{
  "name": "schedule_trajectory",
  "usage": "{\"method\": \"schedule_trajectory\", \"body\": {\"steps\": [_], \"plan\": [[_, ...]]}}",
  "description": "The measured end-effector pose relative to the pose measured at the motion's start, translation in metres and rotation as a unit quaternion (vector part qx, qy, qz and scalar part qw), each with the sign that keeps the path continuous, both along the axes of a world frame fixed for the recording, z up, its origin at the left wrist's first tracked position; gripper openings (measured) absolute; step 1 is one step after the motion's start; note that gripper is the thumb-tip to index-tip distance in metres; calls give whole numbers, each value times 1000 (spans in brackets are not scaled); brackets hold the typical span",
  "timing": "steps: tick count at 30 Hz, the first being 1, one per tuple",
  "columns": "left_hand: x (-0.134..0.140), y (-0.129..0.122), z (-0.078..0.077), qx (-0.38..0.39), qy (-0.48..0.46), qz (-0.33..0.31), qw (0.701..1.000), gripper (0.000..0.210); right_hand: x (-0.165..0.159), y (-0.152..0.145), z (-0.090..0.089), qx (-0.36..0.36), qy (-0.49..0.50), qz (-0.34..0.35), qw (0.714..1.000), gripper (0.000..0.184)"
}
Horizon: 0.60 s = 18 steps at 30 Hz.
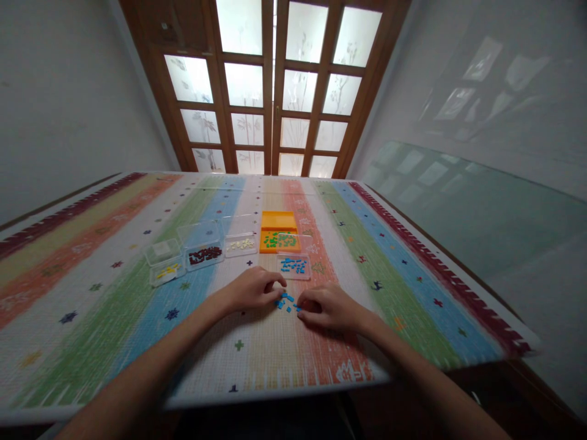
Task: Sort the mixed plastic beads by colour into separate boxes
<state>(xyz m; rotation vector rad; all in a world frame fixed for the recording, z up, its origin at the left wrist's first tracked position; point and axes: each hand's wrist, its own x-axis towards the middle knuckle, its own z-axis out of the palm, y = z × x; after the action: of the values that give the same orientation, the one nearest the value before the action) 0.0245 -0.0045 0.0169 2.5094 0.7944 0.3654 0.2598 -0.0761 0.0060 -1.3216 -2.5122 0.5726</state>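
Observation:
Several small blue pieces (pixel 288 299), which look like tiny building bricks, lie loose on the striped tablecloth between my hands. My left hand (pixel 254 288) rests at their left edge with fingers curled and thumb close to the index finger; whatever may be in it is hidden. From the right, my right hand (pixel 331 307) pinches at a small blue piece (pixel 298 308) with thumb and forefinger. Just beyond the hands stands a clear plastic box (pixel 306 276) with more blue pieces in it, its lid raised.
Behind it sits an orange case (pixel 277 219) holding green pieces (pixel 282 239). To the left are open clear boxes with cream pieces (pixel 240 244), dark red-brown pieces (pixel 205 255) and yellow pieces (pixel 167 270). The tablecloth (pixel 211 360) ends at the near table edge.

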Motion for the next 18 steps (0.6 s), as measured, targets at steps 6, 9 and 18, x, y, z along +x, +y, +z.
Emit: {"method": "schedule_trajectory", "body": {"steps": [6,9,18], "plan": [[2,-5,-6,-10,17,1,1000,21,2,7,9,17,-8,-2,1000,18],[4,-5,-6,-11,23,6,1000,22,11,19,17,45,10,-36,998,17],[10,-4,-6,5,52,32,998,20,19,61,27,56,-75,-110,990,16]]}}
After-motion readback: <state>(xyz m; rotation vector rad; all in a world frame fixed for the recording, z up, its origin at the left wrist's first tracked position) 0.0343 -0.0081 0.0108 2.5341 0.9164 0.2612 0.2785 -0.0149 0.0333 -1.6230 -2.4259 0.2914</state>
